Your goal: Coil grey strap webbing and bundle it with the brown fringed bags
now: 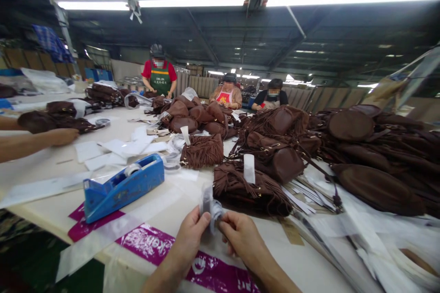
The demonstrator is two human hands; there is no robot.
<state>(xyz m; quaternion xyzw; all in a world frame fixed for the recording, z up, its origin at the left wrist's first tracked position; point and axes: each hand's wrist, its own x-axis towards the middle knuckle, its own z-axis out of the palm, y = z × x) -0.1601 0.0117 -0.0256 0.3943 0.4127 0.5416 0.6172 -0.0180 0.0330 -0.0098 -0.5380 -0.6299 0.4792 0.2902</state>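
Hands (pixel 189 233) (pixel 244 234) on translucent plastic (pixel 206 202), long axis upright

A translucent greyish strip (pixel 206 203) stands roughly upright, its right part bunched and curled

Pale table (pixel 34 169) | brown fringed bags (pixel 240 194) | white sheets (pixel 120 146) | purple strip (pixel 146 242)

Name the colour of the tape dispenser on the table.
Blue: the tape dispenser shows best in the head view, the only one.
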